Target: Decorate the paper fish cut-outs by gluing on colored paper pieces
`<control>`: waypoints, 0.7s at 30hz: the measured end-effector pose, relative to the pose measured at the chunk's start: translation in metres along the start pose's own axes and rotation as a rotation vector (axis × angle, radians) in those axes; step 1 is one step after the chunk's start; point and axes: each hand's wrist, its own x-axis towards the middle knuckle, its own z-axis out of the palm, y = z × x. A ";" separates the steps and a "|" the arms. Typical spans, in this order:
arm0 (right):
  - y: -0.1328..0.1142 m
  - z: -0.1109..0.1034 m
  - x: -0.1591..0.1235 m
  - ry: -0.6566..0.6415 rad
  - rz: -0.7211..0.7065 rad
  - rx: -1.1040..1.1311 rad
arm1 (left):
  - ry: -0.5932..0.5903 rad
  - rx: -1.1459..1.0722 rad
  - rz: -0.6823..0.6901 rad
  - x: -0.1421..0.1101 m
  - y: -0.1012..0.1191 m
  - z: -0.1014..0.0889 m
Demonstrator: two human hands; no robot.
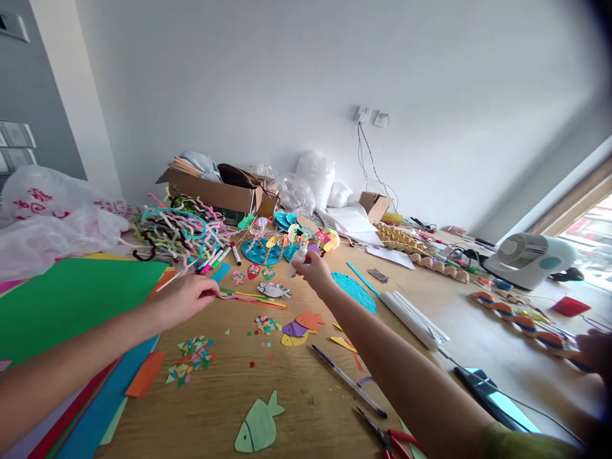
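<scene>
My left hand (187, 297) reaches across the wooden table (306, 395), its fingers pinched on thin coloured paper strips (251, 298) that lie towards a white paper fish (274, 290). My right hand (313, 268) is stretched further out and closed round a small white glue bottle (298, 257), held just in front of blue paper discs with coloured cut-outs (262, 250). Purple, yellow and orange paper fish (300, 327) lie between my forearms. A green paper fish (258, 426) sits near the front edge.
Coloured paper sheets (71, 299) are stacked at left, beside a tangle of pipe cleaners (176, 226) and marker pens (235, 254). Confetti scraps (191, 358), a pen (349, 381), scissors (387, 437), a phone (492, 398), cardboard boxes (215, 191) and a white device (530, 258) crowd the table.
</scene>
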 end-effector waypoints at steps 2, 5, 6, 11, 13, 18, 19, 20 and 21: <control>0.007 0.010 0.009 -0.016 0.027 -0.029 | -0.008 0.069 0.034 -0.002 -0.005 0.003; 0.014 0.021 0.015 -0.063 0.062 -0.074 | -0.022 0.096 0.050 0.000 -0.008 0.009; 0.016 0.023 0.016 -0.080 0.075 -0.088 | -0.029 0.107 0.057 0.002 -0.009 0.011; 0.022 0.029 0.018 -0.135 0.119 -0.128 | -0.051 0.165 0.078 0.016 -0.020 0.021; 0.024 0.028 0.018 -0.145 0.129 -0.138 | -0.053 0.186 0.079 0.022 -0.025 0.023; 0.024 0.002 0.003 -0.124 0.116 -0.160 | -0.066 0.222 0.081 0.035 -0.035 0.028; 0.024 -0.007 -0.005 -0.110 0.100 -0.160 | -0.069 0.225 0.083 0.037 -0.035 0.029; 0.022 -0.017 -0.016 -0.108 0.072 -0.155 | -0.071 0.225 0.086 0.039 -0.035 0.030; 0.020 -0.027 -0.029 -0.112 0.048 -0.149 | -0.073 0.223 0.090 0.041 -0.035 0.030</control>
